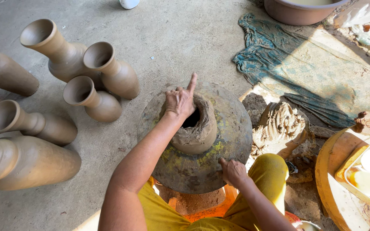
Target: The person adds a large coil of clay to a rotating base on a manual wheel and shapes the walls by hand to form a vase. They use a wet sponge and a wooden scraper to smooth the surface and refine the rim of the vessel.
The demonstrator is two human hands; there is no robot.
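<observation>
**Soft Clay Pot Could Be Squashed on the Wheel**

Yellow trousers (275,171) are seen closest, at the bottom edge of the view. Just above them, the right hand (234,172) is laid on the near edge of the round wheel (232,128); its fingers are curled against the rim, and nothing is held in it. The left hand (179,102) is spread over the far rim of the wet clay pot (200,130), with one finger stuck out straight. Nothing is gripped; the clay is only pressed. The pot sits in the middle of the wheel.

The soft wall could be bent or torn if it is pushed too hard. The pot could be knocked off the middle if the wheel is jerked. A lump of clay (279,124) is kept beside the wheel's right edge. Finished vases (103,72) lie on the floor (180,34) to the left and could be bumped by an elbow.
</observation>
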